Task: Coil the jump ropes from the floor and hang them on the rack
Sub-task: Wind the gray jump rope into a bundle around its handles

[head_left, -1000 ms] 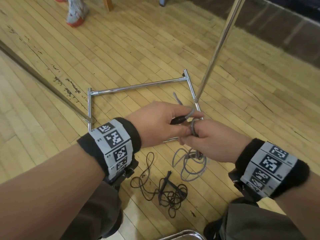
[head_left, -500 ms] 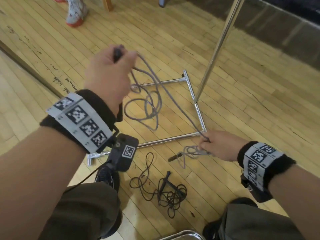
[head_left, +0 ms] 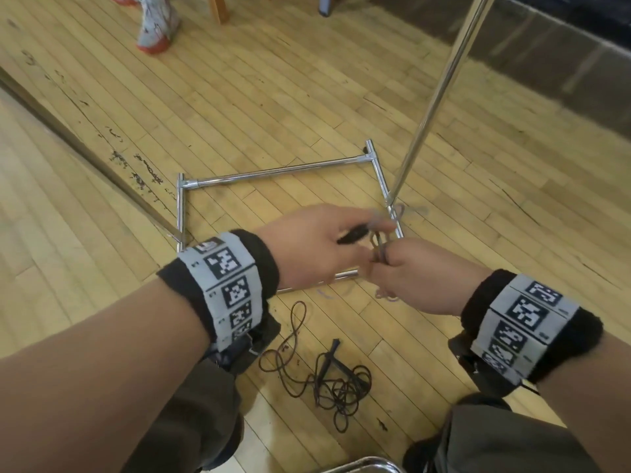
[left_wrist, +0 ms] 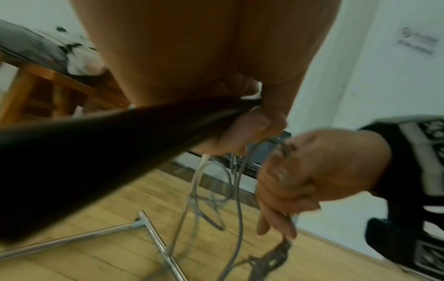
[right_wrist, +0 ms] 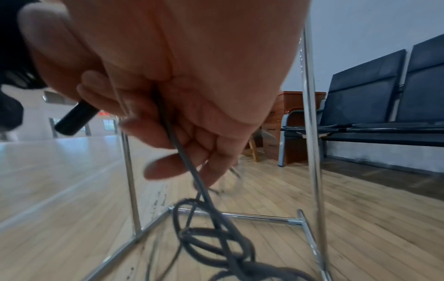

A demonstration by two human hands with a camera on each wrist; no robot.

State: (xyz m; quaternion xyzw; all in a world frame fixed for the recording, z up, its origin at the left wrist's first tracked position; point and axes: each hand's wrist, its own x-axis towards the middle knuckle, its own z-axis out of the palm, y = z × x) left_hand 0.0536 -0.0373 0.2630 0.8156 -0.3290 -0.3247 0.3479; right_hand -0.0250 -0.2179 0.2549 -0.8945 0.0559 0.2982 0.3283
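Observation:
My left hand (head_left: 367, 230) grips the black handle (head_left: 353, 235) of a grey jump rope (head_left: 378, 245) together with its gathered loops. My right hand (head_left: 384, 259) meets it just to the right and pinches the grey cord (right_wrist: 182, 152). Below that hand the rest of the cord hangs in a loose tangle (right_wrist: 216, 237) down to the floor. In the left wrist view the handle (left_wrist: 96, 152) fills the foreground and grey loops (left_wrist: 216, 190) dangle from my fingers. A dark brown rope (head_left: 327, 380) lies tangled on the floor between my knees. The chrome rack (head_left: 273, 172) stands right behind my hands.
The rack's upright pole (head_left: 437, 97) rises just right of my hands. Another person's shoe (head_left: 153, 32) and a wooden leg (head_left: 218, 8) are at the far left. Dark bench seats (right_wrist: 384, 95) line the right wall. A chrome tube (head_left: 362, 467) sits at my feet.
Half a second ago my left hand was raised far left, drawing out grey rope. It has come back down to my right hand, which rose from the floor by the rack's base.

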